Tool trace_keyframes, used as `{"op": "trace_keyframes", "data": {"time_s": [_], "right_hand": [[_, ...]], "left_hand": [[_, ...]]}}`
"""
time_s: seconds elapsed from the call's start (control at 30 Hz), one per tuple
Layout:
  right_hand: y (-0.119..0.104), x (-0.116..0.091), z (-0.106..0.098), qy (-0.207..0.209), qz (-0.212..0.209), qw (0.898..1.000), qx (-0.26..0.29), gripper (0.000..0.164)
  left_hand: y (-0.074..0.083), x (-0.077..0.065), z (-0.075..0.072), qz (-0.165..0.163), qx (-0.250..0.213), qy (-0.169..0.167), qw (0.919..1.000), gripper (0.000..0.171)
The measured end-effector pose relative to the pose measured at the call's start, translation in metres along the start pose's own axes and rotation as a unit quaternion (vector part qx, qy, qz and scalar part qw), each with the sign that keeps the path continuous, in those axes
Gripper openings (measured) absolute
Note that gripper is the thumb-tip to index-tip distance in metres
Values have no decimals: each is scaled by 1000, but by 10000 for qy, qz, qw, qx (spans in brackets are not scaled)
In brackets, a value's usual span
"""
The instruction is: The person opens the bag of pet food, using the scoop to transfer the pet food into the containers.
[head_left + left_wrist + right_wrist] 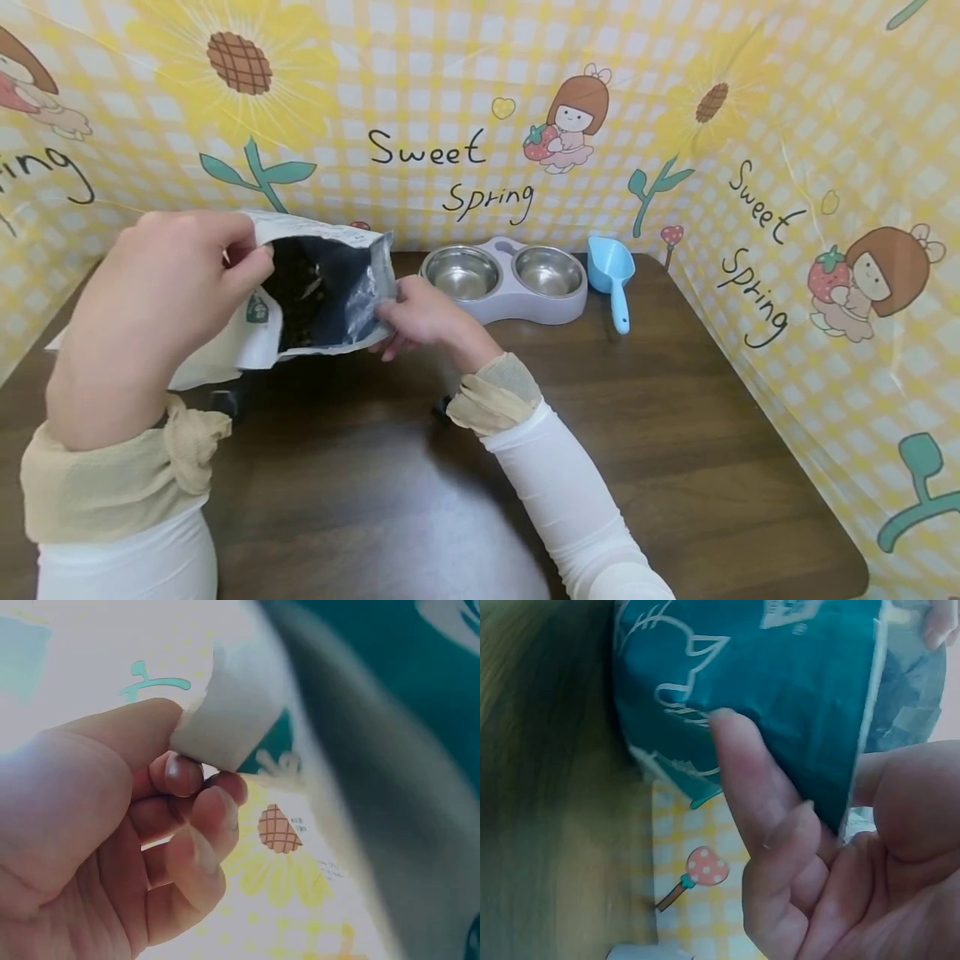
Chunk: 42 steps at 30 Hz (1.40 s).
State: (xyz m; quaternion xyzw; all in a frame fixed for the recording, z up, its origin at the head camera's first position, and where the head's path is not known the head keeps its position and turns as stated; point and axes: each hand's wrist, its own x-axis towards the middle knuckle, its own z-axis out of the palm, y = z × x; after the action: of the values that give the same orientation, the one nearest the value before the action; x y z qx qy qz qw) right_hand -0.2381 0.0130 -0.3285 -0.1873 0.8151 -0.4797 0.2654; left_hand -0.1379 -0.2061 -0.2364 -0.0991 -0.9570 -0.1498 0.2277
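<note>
The step in hand, as far as could be judged, was holding open a soft teal-and-white pouch bag with a dark silvery lining [341, 275] and working its mouth wide. Both hands were grasping it: the left hand [146, 300] pinched the rim at the left of the mouth between thumb and finger, while the right hand [427, 317] pinched the right edge, its index finger lying along the teal outer face. The bag was at the left of the dark brown wood-grain worktop [660, 433], tilted so that its mouth faced the person; whether its base touched the surface could not be told.

Inside the bag, small dark brown pellets [298, 308] lay toward the left, with bare lining showing at the right. To the bag's right stood a lilac-grey plastic double-bowl stand [517, 312] carrying two round stainless-steel bowls [461, 273], in which only shiny metal showed. Just beside it lay a light blue plastic scoop [611, 262], its handle toward the person and no pellets visible in its cup.

The next move probably called for keeping the mouth spread and the bag steady, since tipping it further could spill the pellets
</note>
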Motion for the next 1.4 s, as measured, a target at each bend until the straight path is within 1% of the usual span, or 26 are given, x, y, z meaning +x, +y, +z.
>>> {"op": "trace_keyframes", "data": {"time_s": [0.07,0.17,0.23,0.37,0.43,0.57,0.67,0.77,0.83,0.9,0.97,1.07,1.13,1.23,1.33,1.4], "right_hand": [[1,0,0,42,40,9999,-136,27],[0,-3,3,-117,53,9991,-400,27],[-2,-4,4,-231,5,9985,-501,25],[-3,-6,7,-337,-78,9988,-348,23],[-4,-5,8,-362,-104,9988,-311,23],[-5,-4,9,-403,-101,9978,-519,23],[-6,-5,8,-407,-11,9967,-703,22],[-7,-7,6,-438,114,9954,-846,24],[-7,-8,4,-454,195,9948,-890,26],[-6,-9,1,-406,269,9947,-900,27],[-6,-10,0,-326,337,9937,-1022,27],[-7,-12,0,-208,298,9903,-1344,27],[-9,-14,1,-137,226,9862,-1635,28],[-11,-18,1,53,120,9803,-1970,34],[-13,-22,-1,354,100,9723,-2308,42],[-15,-26,-4,614,129,9639,-2589,47]], "left_hand": [[1,-1,1,-41,-6,-100,9999,35],[-1,-3,0,-37,32,-192,9998,35],[-4,-4,-2,41,91,-129,9999,36],[-11,-3,-3,146,170,147,9996,37],[-12,-3,-4,126,168,171,9996,36],[-11,-2,-5,75,179,58,9998,36],[-7,-3,-5,99,211,-11,9997,37],[-4,-4,-4,155,232,-12,9996,38],[-5,-3,-4,183,248,18,9995,38],[-6,-3,-3,221,244,77,9994,37],[-7,-4,-2,294,242,175,9991,37],[-5,-5,-1,391,283,283,9984,37],[-3,-5,-1,407,298,303,9983,36],[0,-4,-1,302,270,218,9989,35],[2,-4,0,225,229,175,9993,34],[2,-4,0,231,228,196,9993,34]]}}
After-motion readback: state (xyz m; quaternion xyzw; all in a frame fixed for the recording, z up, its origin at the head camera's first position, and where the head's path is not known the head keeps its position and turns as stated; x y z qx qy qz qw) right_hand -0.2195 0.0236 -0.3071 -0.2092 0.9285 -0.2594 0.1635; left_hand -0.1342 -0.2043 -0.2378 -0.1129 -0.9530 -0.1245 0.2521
